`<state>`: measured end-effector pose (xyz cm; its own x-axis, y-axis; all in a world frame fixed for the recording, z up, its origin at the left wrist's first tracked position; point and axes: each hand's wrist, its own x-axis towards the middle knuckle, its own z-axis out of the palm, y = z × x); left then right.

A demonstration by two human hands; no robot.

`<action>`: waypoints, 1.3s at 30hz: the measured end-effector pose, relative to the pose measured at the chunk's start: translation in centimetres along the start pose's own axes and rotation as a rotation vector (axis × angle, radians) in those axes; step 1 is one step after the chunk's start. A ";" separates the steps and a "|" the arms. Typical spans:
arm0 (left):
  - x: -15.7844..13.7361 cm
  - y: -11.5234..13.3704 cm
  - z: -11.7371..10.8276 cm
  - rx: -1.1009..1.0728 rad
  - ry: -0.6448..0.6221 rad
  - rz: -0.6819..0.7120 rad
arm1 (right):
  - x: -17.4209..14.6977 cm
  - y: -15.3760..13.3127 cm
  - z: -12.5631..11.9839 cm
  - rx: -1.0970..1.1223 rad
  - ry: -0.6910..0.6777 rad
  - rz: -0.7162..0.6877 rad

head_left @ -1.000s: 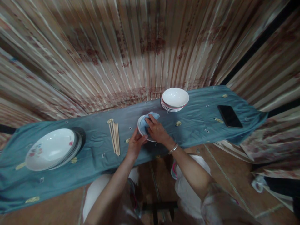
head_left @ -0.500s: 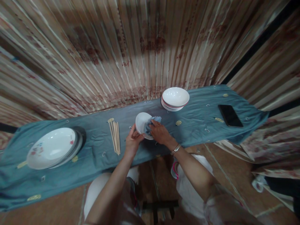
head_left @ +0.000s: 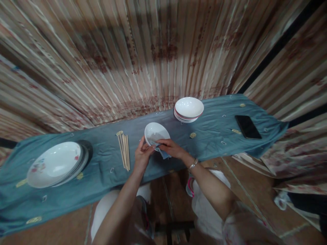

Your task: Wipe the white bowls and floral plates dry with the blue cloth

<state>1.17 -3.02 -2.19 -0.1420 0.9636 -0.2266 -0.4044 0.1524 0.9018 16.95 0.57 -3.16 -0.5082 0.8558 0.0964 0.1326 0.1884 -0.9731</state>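
Observation:
A white bowl point(head_left: 155, 130) is tilted over the middle of the cloth-covered table. My left hand point(head_left: 143, 152) grips its near left rim, thumb inside and fingers beneath. A blue-grey cloth point(head_left: 164, 153) is pinched in my right hand point(head_left: 170, 147) at the bowl's near rim. Part of the cloth hangs over the outside of that rim, and the rest is covered by my fingers. Behind and to the right stands a stack of white bowls point(head_left: 189, 107) with a red band on one.
Several wooden chopsticks point(head_left: 124, 153) lie left of my left hand. A stack of floral plates point(head_left: 57, 163) sits at the table's left end, and a black phone point(head_left: 247, 127) at the right. The teal tablecloth point(head_left: 102, 183) reaches back to a pleated curtain point(head_left: 153, 61).
My right hand has moved with the cloth from inside the bowl to its near rim. More of the bowl's inside shows now. My left hand keeps its hold.

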 end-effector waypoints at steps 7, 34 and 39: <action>-0.3 0.6 0.7 0.004 -0.022 0.037 | -0.8 -1.8 -1.7 0.396 0.160 0.147; 3.9 2.3 11.7 0.052 -0.171 0.223 | -1.8 -2.9 -10.2 -0.058 0.852 -0.101; 7.4 1.9 15.0 0.056 -0.274 0.272 | -1.9 -3.0 -12.9 -0.144 0.978 -0.095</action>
<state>12.92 7.69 3.37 0.0128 0.9923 0.1235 -0.3343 -0.1122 0.9358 28.49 4.54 2.27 0.3947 0.8426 0.3664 0.2631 0.2785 -0.9237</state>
